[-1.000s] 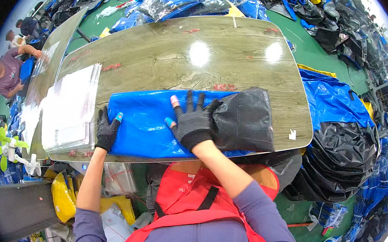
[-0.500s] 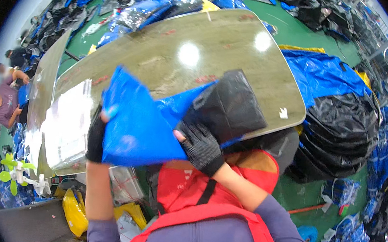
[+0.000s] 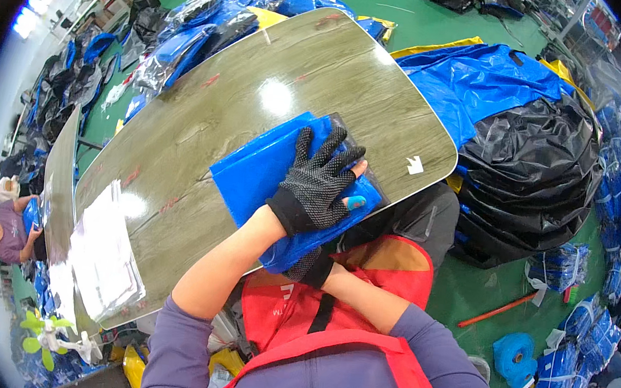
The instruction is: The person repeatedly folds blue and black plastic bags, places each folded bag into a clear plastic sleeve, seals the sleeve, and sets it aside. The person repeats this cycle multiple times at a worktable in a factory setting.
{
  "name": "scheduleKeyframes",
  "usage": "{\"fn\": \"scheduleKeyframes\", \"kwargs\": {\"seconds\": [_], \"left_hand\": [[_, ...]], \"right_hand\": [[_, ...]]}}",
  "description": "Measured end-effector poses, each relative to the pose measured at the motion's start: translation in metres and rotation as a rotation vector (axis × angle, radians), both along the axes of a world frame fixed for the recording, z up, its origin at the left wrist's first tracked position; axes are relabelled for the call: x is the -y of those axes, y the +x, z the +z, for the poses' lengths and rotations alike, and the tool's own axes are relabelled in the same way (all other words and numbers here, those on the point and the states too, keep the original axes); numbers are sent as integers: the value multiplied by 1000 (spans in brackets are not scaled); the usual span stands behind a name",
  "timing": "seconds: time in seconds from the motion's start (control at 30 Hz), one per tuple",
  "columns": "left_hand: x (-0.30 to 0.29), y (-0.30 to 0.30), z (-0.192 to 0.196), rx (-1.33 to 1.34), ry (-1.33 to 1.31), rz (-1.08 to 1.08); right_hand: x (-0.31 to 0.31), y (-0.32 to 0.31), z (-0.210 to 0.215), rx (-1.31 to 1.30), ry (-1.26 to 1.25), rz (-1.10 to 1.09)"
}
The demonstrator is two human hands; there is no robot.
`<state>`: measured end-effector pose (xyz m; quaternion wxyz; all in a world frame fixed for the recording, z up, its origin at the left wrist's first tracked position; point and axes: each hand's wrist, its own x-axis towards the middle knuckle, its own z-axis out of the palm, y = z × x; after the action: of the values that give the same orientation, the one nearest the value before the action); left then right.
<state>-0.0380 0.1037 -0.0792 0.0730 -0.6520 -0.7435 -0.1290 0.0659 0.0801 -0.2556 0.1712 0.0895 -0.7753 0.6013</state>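
A blue plastic sheet [image 3: 247, 179], folded into a flat packet, lies at the near edge of the table [image 3: 204, 120]; a dark strip shows along its far right side. On top of it my left hand [image 3: 315, 183] rests flat with fingers spread, in a black dotted glove that leaves the thumb and index fingertip bare. Blue wrap covers part of that thumb. My right hand [image 3: 308, 268], also gloved in black, is at the packet's near edge, partly under it. The sheet and my left arm hide its fingers.
White sheets or clear bags [image 3: 104, 255] lie stacked on the table's left. A big black and blue tarp heap [image 3: 530, 181] stands to the right. Wrapped blue bundles [image 3: 215, 26] lie beyond the table. A small green fan [image 3: 45, 340] is at lower left; a person [image 3: 8, 228] works farther left.
The blue flap that my left hand held up at the left is now folded over to the right and lies flat. My left hand has moved onto it; my right has drawn nearer, below the sheet.
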Motion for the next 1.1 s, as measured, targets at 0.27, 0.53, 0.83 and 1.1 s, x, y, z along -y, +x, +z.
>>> {"fn": "scheduleKeyframes", "kwargs": {"seconds": [0.27,0.53,0.83,1.1], "left_hand": [[-12,-14,-14,203,49,70],[10,-68,12,-146,-275,242],[52,-85,-45,842,-9,-38],[127,12,-60,1318,479,782]], "right_hand": [[-76,41,189,386,737,173],[-128,-10,143,153,923,-434],[-190,24,159,-518,1148,-89],[-154,11,154,615,-790,-220]]}}
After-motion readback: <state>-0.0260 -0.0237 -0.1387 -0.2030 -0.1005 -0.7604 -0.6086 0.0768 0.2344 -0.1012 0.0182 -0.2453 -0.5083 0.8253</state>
